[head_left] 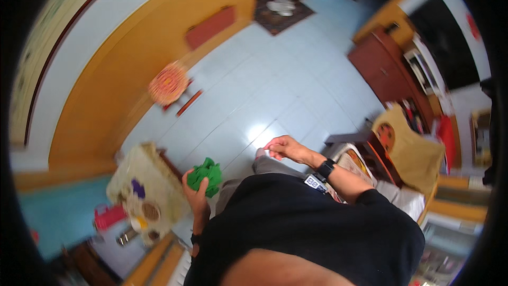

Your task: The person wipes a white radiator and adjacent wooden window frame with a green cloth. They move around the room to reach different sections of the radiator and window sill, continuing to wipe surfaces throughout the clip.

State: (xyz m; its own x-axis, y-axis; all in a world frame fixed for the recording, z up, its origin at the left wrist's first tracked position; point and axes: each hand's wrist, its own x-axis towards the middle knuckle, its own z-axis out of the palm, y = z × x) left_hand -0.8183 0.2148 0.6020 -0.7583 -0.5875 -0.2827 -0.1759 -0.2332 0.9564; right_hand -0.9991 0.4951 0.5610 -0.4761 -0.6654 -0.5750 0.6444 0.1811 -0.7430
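My left hand (196, 194) holds a crumpled green cloth (208, 178), thumb across its front and fingers behind it. The cloth is bunched up, and its full shape is hidden in its folds. In front of my body, my right hand (289, 149) hangs over the tiled floor with its fingers curled inward. A small pale patch shows by its fingertips; whether it is something held cannot be made out. Below that hand are my grey trouser leg (274, 165) and part of a foot. A dark watch is on my right wrist.
A cloth-covered table (170, 190) with bowls stands at left, near a pink jug (109, 217). Beyond it is a stool (170, 84) with a woven-looking cover. At right are a wooden seat (381, 155) with cushions and a red-brown cabinet (381, 67). A doormat (278, 22) lies ahead.
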